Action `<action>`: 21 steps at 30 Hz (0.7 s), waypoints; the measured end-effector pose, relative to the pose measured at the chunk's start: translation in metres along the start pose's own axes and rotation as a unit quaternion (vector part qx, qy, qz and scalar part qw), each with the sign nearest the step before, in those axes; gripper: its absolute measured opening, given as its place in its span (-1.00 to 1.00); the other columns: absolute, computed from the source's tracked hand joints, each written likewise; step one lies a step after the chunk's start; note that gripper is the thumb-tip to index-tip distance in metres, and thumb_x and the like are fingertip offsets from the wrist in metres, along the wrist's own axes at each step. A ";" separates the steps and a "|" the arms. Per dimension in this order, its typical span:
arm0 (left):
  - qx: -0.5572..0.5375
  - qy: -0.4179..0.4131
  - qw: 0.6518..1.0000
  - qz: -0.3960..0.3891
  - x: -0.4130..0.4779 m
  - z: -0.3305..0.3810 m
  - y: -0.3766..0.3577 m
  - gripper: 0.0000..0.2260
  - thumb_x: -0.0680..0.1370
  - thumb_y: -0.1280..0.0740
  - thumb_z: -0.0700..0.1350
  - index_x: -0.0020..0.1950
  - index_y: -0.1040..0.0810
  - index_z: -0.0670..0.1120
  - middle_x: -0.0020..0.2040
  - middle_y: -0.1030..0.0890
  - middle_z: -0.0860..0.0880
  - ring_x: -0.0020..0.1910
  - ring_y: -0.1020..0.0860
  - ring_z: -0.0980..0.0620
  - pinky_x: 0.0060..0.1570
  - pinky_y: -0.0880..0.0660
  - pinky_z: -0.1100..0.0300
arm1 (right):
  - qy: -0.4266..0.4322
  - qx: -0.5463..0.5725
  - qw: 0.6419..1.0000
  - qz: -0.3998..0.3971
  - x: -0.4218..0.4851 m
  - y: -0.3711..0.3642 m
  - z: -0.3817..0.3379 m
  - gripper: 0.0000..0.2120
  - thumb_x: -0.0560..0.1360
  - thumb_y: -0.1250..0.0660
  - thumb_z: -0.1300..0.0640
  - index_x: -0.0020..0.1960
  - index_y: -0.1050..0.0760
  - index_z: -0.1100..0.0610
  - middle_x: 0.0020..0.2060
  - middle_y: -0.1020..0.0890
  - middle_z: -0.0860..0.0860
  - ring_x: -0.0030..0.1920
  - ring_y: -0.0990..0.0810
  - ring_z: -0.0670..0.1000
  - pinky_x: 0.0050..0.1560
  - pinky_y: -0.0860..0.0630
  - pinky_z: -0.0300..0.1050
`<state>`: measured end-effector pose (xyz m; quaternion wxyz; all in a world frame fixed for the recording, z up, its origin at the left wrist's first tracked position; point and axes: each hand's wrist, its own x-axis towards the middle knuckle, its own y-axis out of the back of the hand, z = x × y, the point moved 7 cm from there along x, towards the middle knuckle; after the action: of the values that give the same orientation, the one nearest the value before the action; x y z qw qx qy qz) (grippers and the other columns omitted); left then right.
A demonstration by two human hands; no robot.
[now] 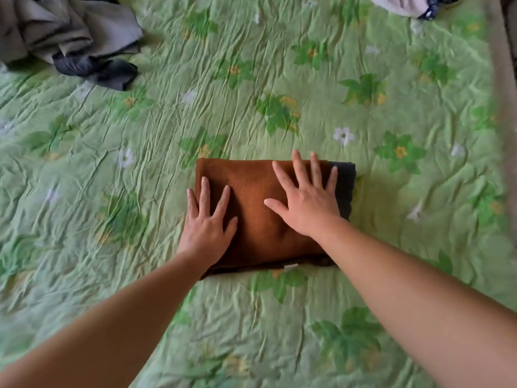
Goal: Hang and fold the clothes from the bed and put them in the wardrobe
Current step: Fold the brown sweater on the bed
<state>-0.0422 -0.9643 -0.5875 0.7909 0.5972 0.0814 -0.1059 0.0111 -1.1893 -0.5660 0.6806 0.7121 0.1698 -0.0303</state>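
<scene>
Folded brown garment (257,214) on the bed (279,79), long axis running side to side before you. Your left hand (208,228) lies flat on its left end, your right hand (307,208) on its right half; each grip wide, fingers spread, clasping nothing. Each end sits nearest its own hand. Far left of it: unfolded grey clothes (70,32).

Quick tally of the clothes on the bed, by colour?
Brown fold: 1
Grey heap: 1
Black piece: 1
Pale piece, top right: 1
Total: 4
The dark edge beside the brown fold may be a separate item; cannot tell.
</scene>
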 end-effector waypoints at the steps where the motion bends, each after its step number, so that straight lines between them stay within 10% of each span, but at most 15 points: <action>1: 0.007 -0.004 1.000 0.014 -0.002 -0.001 -0.004 -0.35 0.61 -0.08 0.27 0.61 0.17 0.23 0.61 0.36 0.00 0.58 0.21 -0.31 0.49 -0.11 -0.22 | -0.007 0.000 1.000 -0.012 0.006 -0.013 0.002 -0.21 0.46 0.33 -0.57 0.57 0.41 -0.24 0.60 0.36 0.03 0.55 0.45 0.22 0.42 0.34 0.52; 8: 0.027 -0.038 0.998 0.049 0.004 -0.001 -0.010 -0.35 0.61 -0.02 0.27 0.64 0.09 0.12 0.62 0.28 -0.17 0.59 0.20 -0.26 0.57 0.06 -0.18 | -0.007 0.002 1.000 -0.017 0.017 -0.040 0.014 -0.22 0.43 0.39 -0.58 0.52 0.52 -0.26 0.56 0.46 0.00 0.51 0.55 0.16 0.40 0.38 0.49; 12: -0.096 -0.017 0.995 0.007 0.003 -0.007 -0.003 -0.35 0.60 -0.16 0.27 0.60 0.12 0.30 0.60 0.35 0.08 0.61 0.21 -0.16 0.53 0.00 -0.14 | -0.086 0.065 0.992 0.062 -0.011 -0.023 0.036 -0.23 0.52 0.12 -0.53 0.62 0.18 -0.23 0.64 0.16 0.10 0.62 0.21 0.20 0.49 0.12 0.47; 15: -0.196 0.057 0.978 0.034 -0.001 -0.022 0.010 -0.35 0.55 -0.30 0.23 0.56 -0.04 0.33 0.62 0.08 0.08 0.57 -0.18 -0.11 0.34 -0.36 -0.06 | -0.302 0.218 0.923 0.102 -0.052 -0.031 0.081 -0.15 0.49 -0.24 -0.43 0.62 -0.05 -0.10 0.54 -0.21 0.27 0.51 -0.23 0.31 0.45 -0.24 0.35; 21: -0.386 0.160 0.908 -0.016 0.014 -0.037 0.035 -0.31 0.48 -0.50 -0.02 0.45 -0.20 0.37 0.13 -0.61 0.00 0.00 -0.65 0.03 0.00 -0.65 -0.04 | -0.392 0.527 0.753 0.050 -0.058 -0.044 0.122 -0.24 0.29 -0.63 -0.09 0.37 -0.35 0.03 0.28 -0.57 0.05 0.16 -0.60 0.08 0.16 -0.49 0.03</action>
<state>-0.0197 -0.9200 -0.5687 0.9341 0.2532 0.2511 0.0180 -0.0330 -1.3201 -0.6012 0.2053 0.8908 -0.1904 -0.3579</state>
